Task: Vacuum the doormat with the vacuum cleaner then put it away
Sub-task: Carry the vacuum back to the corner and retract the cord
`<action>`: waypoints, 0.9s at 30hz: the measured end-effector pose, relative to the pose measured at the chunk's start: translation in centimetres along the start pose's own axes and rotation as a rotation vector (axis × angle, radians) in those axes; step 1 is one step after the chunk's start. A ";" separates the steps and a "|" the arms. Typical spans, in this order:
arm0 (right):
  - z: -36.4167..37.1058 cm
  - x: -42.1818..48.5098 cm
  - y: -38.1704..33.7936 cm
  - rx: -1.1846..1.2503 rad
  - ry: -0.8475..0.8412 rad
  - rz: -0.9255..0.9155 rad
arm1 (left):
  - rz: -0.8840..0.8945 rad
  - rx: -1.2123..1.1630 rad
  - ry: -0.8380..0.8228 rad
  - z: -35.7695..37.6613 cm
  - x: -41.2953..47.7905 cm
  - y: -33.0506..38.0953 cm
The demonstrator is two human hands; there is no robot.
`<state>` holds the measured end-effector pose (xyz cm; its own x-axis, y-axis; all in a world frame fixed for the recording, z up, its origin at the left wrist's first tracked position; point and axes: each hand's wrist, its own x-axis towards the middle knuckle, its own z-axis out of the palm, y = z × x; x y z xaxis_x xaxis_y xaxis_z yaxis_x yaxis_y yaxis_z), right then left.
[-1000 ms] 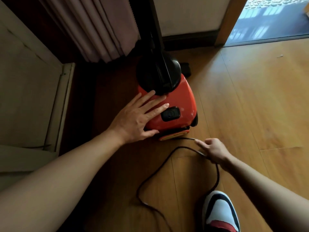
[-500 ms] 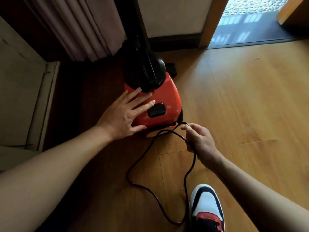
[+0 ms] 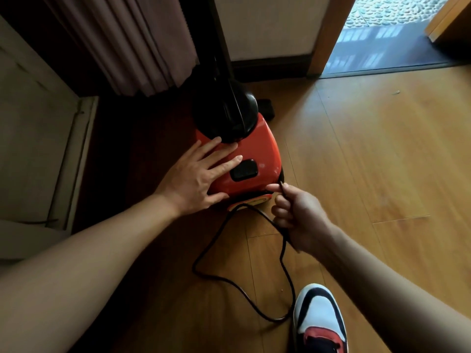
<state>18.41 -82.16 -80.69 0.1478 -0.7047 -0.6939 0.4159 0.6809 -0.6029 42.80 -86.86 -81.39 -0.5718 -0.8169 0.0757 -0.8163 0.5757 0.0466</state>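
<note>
A red and black vacuum cleaner (image 3: 257,151) stands on the wooden floor near the curtain, its black hose rising up and away. My left hand (image 3: 196,179) lies flat on its red body with fingers spread, beside the black switch (image 3: 243,170). My right hand (image 3: 297,215) pinches the black power cord (image 3: 229,281) right at the vacuum's rear right corner. The cord loops on the floor toward my shoe. The doormat (image 3: 390,11) shows as a pebbled surface beyond the doorway at the top right.
A pink curtain (image 3: 132,44) hangs at the back left, with a pale cabinet (image 3: 33,128) on the left. The doorway threshold (image 3: 382,64) is at the top right. My white, black and red shoe (image 3: 319,319) stands by the cord. A small black object (image 3: 266,109) lies behind the vacuum.
My right hand moved forward along the cord up to the vacuum's rear corner, and the cord loop on the floor grew. The left hand stayed flat on the vacuum.
</note>
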 end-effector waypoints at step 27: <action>1.7 7.7 9.3 -0.741 -0.118 -0.068 | 0.019 -0.067 0.024 0.1 -0.1 -0.8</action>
<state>24.94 -81.62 -91.02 0.2556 -0.7385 -0.6239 -0.2787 0.5617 -0.7790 43.48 -87.18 -81.51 -0.5848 -0.8049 0.1010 -0.7973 0.5932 0.1114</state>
